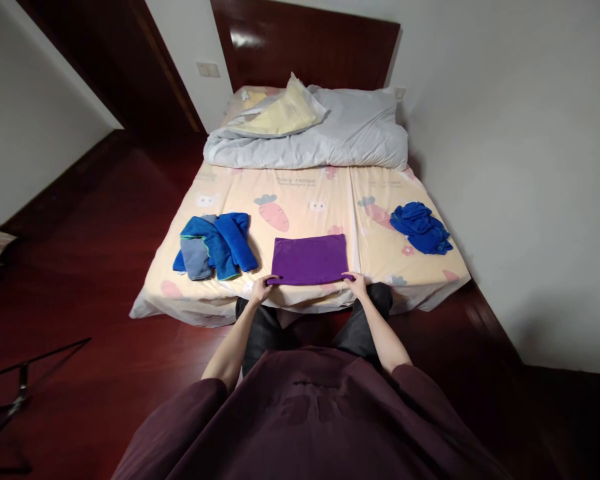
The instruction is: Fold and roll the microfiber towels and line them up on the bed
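Observation:
A purple towel (310, 259) lies flat as a rectangle at the near edge of the bed, its front edge slightly rolled or folded over. My left hand (263, 288) pinches its near left corner, and my right hand (355, 283) grips the near right corner. To the left of it is a loose stack of folded blue and grey towels (217, 245), some with green edging. A crumpled heap of blue cloth (421, 228) rests farther off on the right side of the bed.
The bed sheet (300, 200) carries carrot and cat prints. A bunched grey-white quilt (360, 130) with a pale yellow lining lies before the dark headboard (305, 43). A black metal frame (23, 387) stands on the floor at lower left. A wall runs along the right.

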A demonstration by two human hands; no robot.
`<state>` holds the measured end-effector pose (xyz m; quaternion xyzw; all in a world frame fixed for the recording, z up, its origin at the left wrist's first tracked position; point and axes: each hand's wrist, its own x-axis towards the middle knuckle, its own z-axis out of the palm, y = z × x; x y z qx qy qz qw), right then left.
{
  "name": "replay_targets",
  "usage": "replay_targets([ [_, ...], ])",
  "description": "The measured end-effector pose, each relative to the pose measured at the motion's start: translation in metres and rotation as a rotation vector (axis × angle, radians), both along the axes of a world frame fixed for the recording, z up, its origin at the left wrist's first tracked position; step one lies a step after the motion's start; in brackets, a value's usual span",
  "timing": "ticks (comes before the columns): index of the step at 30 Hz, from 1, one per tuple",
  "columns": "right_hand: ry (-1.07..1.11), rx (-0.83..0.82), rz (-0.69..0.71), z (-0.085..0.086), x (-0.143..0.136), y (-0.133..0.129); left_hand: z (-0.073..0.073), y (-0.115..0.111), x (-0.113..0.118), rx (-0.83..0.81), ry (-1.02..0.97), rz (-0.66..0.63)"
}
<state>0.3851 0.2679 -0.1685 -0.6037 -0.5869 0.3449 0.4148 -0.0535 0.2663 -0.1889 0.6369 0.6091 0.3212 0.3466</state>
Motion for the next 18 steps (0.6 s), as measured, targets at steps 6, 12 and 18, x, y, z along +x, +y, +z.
replay_targets([
  [6, 0.104, -0.036, -0.163, 0.001, -0.006, 0.013, 0.009, 0.009, 0.015, 0.040, -0.072, 0.130],
  [12, 0.024, -0.056, -0.126, 0.017, -0.004, 0.010, 0.023, 0.012, 0.018, 0.062, -0.026, 0.197],
  [18, -0.050, -0.098, -0.056, 0.034, -0.003, -0.001, 0.020, 0.003, 0.009, 0.062, 0.113, 0.178],
])
